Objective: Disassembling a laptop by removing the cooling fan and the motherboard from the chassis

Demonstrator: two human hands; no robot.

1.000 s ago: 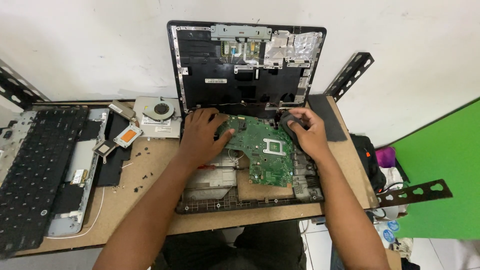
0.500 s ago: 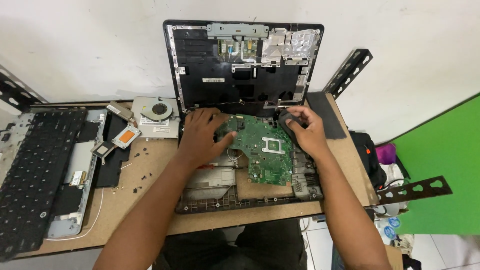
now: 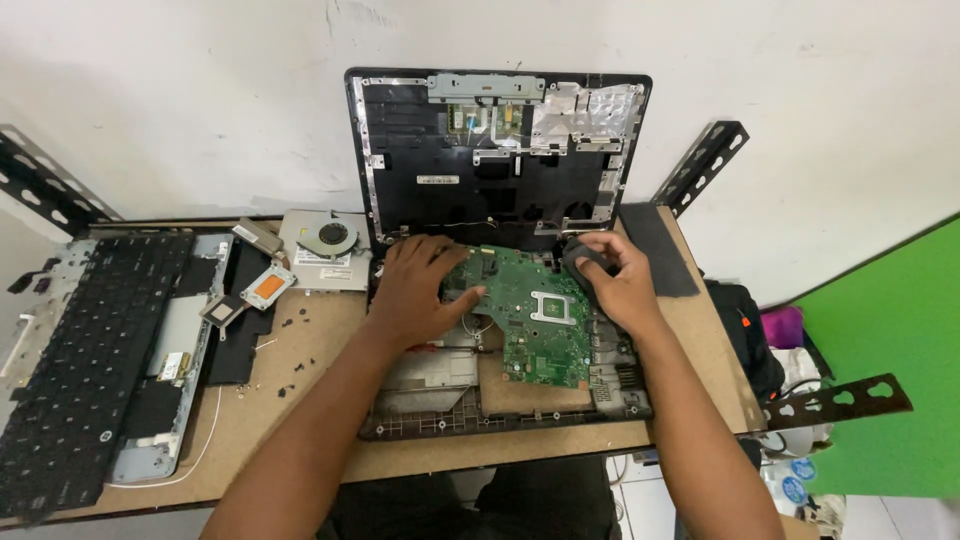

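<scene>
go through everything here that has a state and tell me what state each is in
Laptop: open, stripped, lid upright.
Motherboard: exposed, lying in the base.
Keyboard: removed, lying at the left.
Fan: removed, on the table.
Left hand: flat on the motherboard.
Right hand: holding a dark part.

Black detached laptop keyboard (image 3: 85, 360) at the table's left, silver cooling fan with copper heatsink (image 3: 325, 245), black perforated metal brackets (image 3: 700, 165), green board (image 3: 880, 370) at right
</scene>
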